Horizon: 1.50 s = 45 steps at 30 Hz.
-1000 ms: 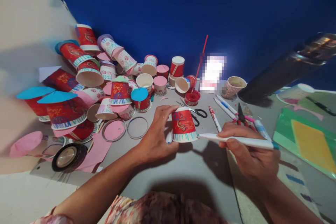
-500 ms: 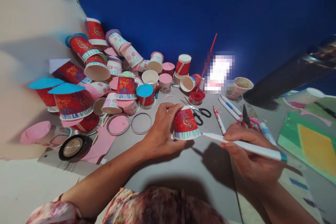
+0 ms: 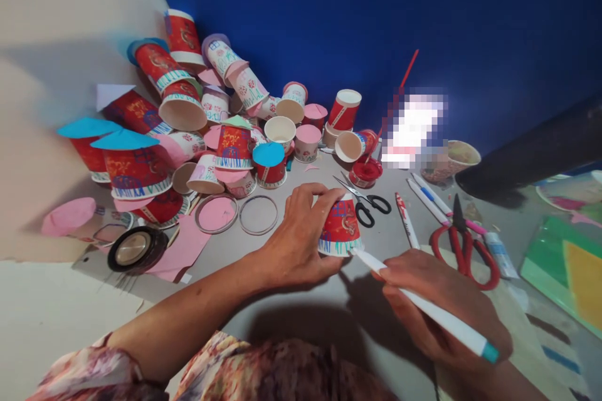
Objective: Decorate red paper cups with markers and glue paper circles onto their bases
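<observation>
red paper cup (image 3: 342,227) sat upside down on the grey surface (image 3: 301,319), near the middle, tilted a bit, rim band showing teal marks. left hand (image 3: 296,241) gripped it from the left side, fingers (image 3: 314,191) curled over the top and thumb low by the rim, so closed on the cup. right hand (image 3: 442,307) held a white marker (image 3: 423,307) with a teal end cap, fingers wrapped narrow around the barrel, tip touching the cup's lower rim on the right side. black scissors (image 3: 369,205) lay just behind the cup, red scissors (image 3: 463,244) further right, near the right hand. several pens (image 3: 426,194) lay between the two scissors. small red lid of paint (image 3: 365,171) with a red stick in it stood behind the black scissors. big pile of decorated cups (image 3: 211,119) filled the back left against the blue wall (image 3: 376,12), some red, some pink-topped, some with blue paper cones. two ring-shaped rims (image 3: 258,215) lay left of the left hand, one with pink paper under it. tape roll (image 3: 136,249) sat at the far left edge beside pink paper scraps (image 3: 181,250). green and yellow sheets (image 3: 571,272) lay far right.
</observation>
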Each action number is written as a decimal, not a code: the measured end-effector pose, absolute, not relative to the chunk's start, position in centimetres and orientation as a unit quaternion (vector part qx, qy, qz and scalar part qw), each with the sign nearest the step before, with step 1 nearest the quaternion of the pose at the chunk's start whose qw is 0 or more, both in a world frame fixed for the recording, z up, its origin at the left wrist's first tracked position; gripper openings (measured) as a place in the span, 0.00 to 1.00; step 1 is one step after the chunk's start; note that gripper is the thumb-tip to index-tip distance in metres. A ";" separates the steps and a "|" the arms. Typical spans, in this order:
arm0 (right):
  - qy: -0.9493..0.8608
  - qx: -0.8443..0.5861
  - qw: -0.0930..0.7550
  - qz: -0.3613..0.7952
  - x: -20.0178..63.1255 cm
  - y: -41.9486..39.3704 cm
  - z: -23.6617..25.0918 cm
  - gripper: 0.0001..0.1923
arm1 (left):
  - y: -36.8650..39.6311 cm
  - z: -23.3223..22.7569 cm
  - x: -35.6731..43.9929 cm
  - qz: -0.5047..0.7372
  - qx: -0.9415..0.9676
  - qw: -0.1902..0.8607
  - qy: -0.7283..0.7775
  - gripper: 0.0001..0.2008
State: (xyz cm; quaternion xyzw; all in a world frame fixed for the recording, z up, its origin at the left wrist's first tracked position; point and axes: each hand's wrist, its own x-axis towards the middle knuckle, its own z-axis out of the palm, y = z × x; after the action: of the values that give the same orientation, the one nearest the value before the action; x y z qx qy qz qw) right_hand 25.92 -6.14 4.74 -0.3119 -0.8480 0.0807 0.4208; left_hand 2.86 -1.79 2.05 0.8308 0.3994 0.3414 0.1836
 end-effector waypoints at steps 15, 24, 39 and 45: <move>-0.887 -0.315 0.337 0.033 25.6 -5.8 3.9 0.08 | -2.1 2.0 3.1 0.313 0.844 0.168 0.401 0.42; -0.884 -0.342 0.315 0.043 25.6 -5.8 4.4 0.14 | -2.2 2.2 3.1 0.305 0.845 0.167 0.406 0.44; -0.875 -0.267 0.395 0.079 25.0 -5.6 4.0 0.05 | -2.4 2.4 3.3 0.279 0.842 0.171 0.429 0.44; -0.875 -0.266 0.396 0.080 25.2 -5.7 3.7 0.06 | -2.5 2.2 3.5 0.273 0.853 0.151 0.418 0.43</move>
State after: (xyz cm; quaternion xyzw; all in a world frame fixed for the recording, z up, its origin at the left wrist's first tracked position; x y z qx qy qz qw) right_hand 25.23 -5.73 3.71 -0.2657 -0.8753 0.0800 0.3961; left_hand 3.49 -2.51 2.15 0.8530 0.4182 0.2733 0.1510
